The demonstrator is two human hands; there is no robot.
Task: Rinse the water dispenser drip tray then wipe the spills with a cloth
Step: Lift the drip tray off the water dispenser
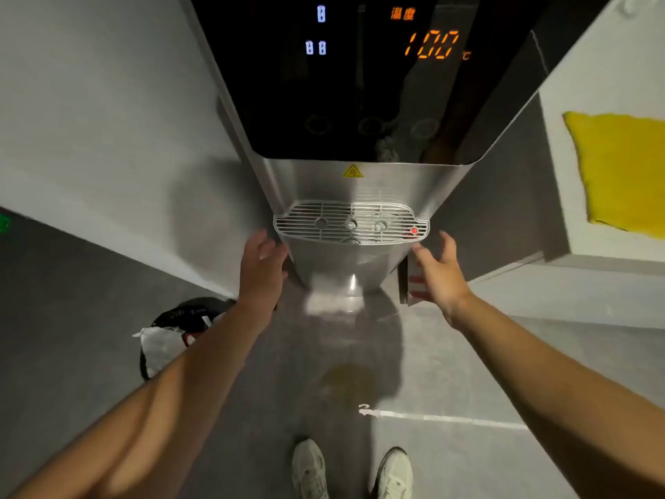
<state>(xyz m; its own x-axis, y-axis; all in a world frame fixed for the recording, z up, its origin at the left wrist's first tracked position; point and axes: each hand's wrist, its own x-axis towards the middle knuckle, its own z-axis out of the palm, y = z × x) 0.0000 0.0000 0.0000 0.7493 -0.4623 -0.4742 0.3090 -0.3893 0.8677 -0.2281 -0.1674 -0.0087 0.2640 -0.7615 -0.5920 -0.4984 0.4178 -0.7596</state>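
Note:
A silver water dispenser (360,181) stands in front of me, its black panel showing 100 in orange. Its drip tray (313,230), a pale slotted grille with a red float at the right end, sticks out at the dispenser's front. My left hand (261,268) hovers just below the tray's left end, fingers spread and empty. My right hand (437,273) is just below the tray's right end, fingers apart, holding nothing. Neither hand touches the tray. A yellow cloth (622,171) lies on a white ledge at the right.
A grey wall runs along the left. On the floor at lower left stands a black bin (172,333) with white rubbish in it. A red-and-white item (414,286) sits beside the dispenser's base on the right. My shoes (352,470) stand on grey floor with a yellowish stain (345,383).

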